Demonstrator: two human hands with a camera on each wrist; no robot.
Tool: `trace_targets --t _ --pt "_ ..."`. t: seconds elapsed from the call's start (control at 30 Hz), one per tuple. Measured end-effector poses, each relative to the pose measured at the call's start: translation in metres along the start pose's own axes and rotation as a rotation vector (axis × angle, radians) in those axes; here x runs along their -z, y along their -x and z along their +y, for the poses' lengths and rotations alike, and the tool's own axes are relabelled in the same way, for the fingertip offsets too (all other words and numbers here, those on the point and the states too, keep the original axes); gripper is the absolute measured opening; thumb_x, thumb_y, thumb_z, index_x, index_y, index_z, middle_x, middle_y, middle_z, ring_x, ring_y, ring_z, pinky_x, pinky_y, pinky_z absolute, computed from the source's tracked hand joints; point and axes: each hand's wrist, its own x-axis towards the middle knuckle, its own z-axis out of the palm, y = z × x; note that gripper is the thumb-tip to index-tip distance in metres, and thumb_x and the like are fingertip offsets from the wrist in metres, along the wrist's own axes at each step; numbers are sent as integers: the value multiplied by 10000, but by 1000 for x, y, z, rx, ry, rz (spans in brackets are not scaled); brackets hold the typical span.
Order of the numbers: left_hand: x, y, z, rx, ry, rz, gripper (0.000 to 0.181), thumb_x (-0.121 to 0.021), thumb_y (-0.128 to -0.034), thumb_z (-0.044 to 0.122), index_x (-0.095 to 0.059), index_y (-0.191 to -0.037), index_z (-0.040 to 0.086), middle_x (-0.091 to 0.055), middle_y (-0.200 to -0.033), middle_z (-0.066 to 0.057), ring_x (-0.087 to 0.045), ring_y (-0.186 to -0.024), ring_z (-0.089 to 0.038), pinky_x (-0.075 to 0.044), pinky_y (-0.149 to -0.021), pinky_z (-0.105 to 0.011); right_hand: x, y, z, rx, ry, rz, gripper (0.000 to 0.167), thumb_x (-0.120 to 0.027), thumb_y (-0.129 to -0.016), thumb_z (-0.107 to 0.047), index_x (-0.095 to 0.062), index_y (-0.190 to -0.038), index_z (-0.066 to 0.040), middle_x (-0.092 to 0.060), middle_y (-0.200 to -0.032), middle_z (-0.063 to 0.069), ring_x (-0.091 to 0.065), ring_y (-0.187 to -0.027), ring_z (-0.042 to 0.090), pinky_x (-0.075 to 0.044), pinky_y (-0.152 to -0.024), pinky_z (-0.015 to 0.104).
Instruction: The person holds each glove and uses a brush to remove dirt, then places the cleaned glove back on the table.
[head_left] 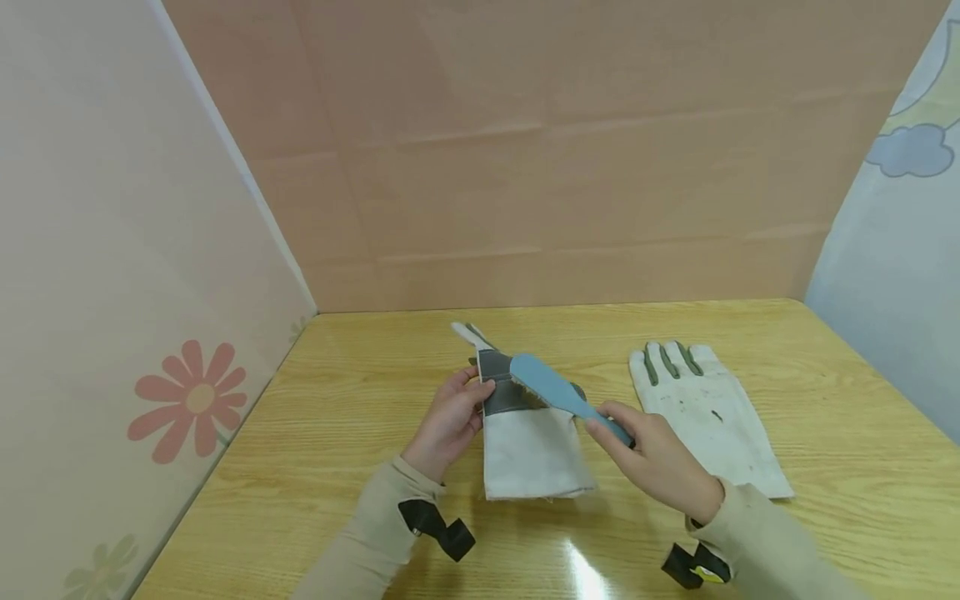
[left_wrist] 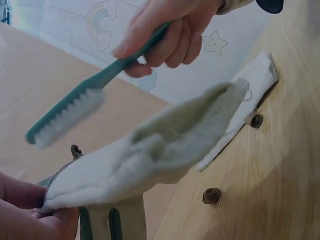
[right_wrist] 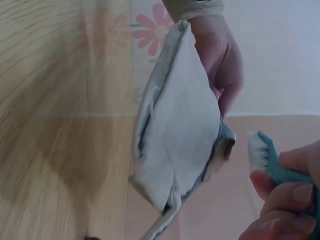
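A white work glove with a dark grey band (head_left: 528, 454) is held up over the table, its cuff toward me. My left hand (head_left: 450, 417) pinches its left edge, thumb on the front. In my right hand (head_left: 656, 458) is the handle of a blue scrub brush (head_left: 551, 385), its head in front of the glove's grey part. White bristles (left_wrist: 75, 115) face down toward the glove in the left wrist view. A gap shows between bristles and glove in the right wrist view. The glove's cuff opening (left_wrist: 185, 120) gapes in the left wrist view.
A second white glove (head_left: 720, 433) with green between its fingers and dark specks lies flat on the wooden table (head_left: 300, 467), right of my right hand. Small brown curled bits (left_wrist: 211, 195) show in the left wrist view. Panels (head_left: 555, 167) enclose the table's back and sides.
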Motion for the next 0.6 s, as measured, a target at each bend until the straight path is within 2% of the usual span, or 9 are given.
trace_targets --t 0.2,0.4,0.6 --pt "-4 1 5 42 13 48 391 -419 -967 27 -348 -1346 -36 -607 -837 85 -601 -768 -17 -492 -703 -175 -7 -2 -2 8 -12 -47 125 -504 -965 -165 -553 -856 -128 -313 -569 -106 -213 -442 -39 -291 -425 179" --pt "2 -3 5 37 28 84 432 -433 -955 17 -333 -1372 -35 -628 -929 49 -608 -783 -29 -498 -699 -185 -2 7 7 -70 8 -70 137 -493 -972 -208 -544 -851 -169 -276 -550 -118 -188 -439 -38 -277 -419 174" --pt "3 -4 6 25 24 79 403 -423 -954 8 -353 -1345 -60 -618 -869 76 -604 -762 -12 -496 -685 -172 8 7 6 -47 25 -11 170 -470 -981 -168 -533 -824 -148 -260 -540 -125 -189 -433 -39 -281 -410 189"
